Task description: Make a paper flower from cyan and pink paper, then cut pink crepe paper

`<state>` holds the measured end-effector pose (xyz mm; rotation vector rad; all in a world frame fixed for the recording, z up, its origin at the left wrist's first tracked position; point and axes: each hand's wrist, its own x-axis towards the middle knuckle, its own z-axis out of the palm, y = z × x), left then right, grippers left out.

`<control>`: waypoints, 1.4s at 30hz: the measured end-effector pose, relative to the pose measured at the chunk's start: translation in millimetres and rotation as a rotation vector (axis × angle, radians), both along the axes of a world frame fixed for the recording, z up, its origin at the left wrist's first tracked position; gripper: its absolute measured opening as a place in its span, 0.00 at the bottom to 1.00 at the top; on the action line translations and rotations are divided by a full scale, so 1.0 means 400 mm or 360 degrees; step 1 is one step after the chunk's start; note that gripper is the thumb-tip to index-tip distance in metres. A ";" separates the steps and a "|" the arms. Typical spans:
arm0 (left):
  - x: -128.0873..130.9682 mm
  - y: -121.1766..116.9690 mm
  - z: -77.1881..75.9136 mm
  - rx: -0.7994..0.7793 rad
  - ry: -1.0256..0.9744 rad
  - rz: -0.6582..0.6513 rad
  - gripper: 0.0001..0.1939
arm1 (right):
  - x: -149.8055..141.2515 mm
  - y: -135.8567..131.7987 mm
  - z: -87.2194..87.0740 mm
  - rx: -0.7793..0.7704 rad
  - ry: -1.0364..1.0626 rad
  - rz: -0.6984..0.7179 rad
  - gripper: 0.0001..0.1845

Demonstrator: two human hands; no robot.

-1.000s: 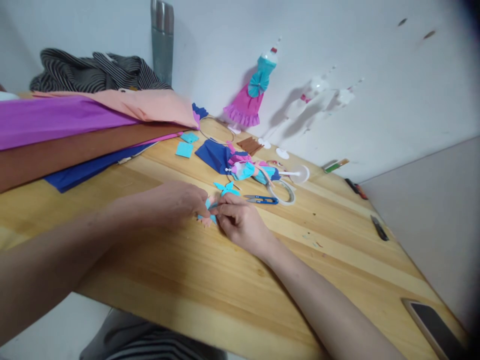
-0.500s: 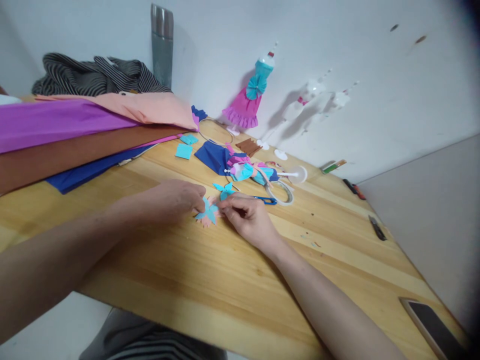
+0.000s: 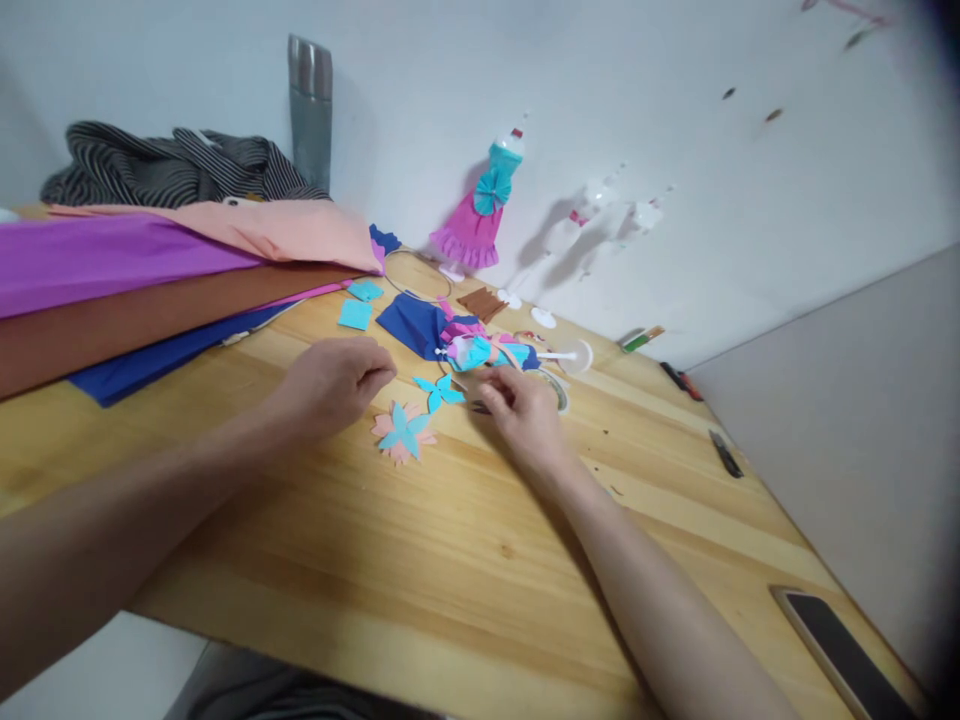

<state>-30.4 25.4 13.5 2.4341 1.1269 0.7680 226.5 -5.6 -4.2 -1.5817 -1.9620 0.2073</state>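
Note:
A paper flower (image 3: pixel 403 432), pink petals under a light-blue star, lies flat on the wooden table (image 3: pixel 450 560) between my hands. My left hand (image 3: pixel 334 380) hovers just left of it with the fingers curled in and nothing in them. A light-blue cut-out (image 3: pixel 441 390) lies just behind the flower. My right hand (image 3: pixel 525 410) rests to the right of that cut-out, fingers curled down over small snips; only a dark tip shows under the fingertips.
Stacked sheets of purple, peach, brown and blue paper (image 3: pixel 135 290) cover the left. Behind my hands lie blue and pink scraps (image 3: pixel 450 335), a tape ring (image 3: pixel 561 392) and a dressed doll form (image 3: pixel 480 210) by the wall. A phone (image 3: pixel 847 650) sits at the right corner.
Both hands have let go of the paper flower, which now lies on the table. My right hand moved right and back onto the snips; my left hand drew back slightly.

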 end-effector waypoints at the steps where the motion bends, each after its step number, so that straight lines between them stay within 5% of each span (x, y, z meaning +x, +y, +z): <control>1: 0.001 -0.002 0.001 -0.0026 0.0016 0.0039 0.14 | -0.009 0.002 -0.005 0.0040 -0.0073 0.0042 0.09; 9: 0.010 -0.030 0.031 -0.0182 0.0174 0.0099 0.16 | -0.038 0.012 -0.021 0.0066 -0.0151 0.0222 0.04; 16: 0.013 -0.043 0.060 -0.0109 0.0438 0.0081 0.17 | 0.079 0.004 0.093 -0.0180 -0.0013 -0.0094 0.12; 19: 0.013 -0.045 0.050 -0.0020 0.0466 0.0050 0.17 | 0.132 0.004 0.123 -0.0368 -0.0221 0.0004 0.10; 23: 0.009 -0.040 0.020 0.0135 0.0379 -0.0010 0.18 | 0.147 0.013 0.095 -0.0520 -0.0490 0.0374 0.11; 27: 0.009 -0.036 0.006 -0.0039 0.0268 -0.0027 0.24 | 0.141 0.021 0.075 -0.0625 -0.0528 0.0296 0.04; 30: 0.010 -0.040 0.014 -0.0180 0.0143 -0.0010 0.27 | 0.156 0.017 0.097 -0.0729 -0.0391 0.0254 0.08; 36: 0.008 -0.054 0.025 -0.0074 -0.0115 -0.0178 0.27 | 0.207 0.010 0.130 -0.0581 -0.0593 -0.0285 0.08; 42: 0.004 -0.055 0.024 -0.0154 -0.0207 -0.0193 0.28 | 0.217 0.024 0.094 -0.0844 -0.0749 -0.0104 0.02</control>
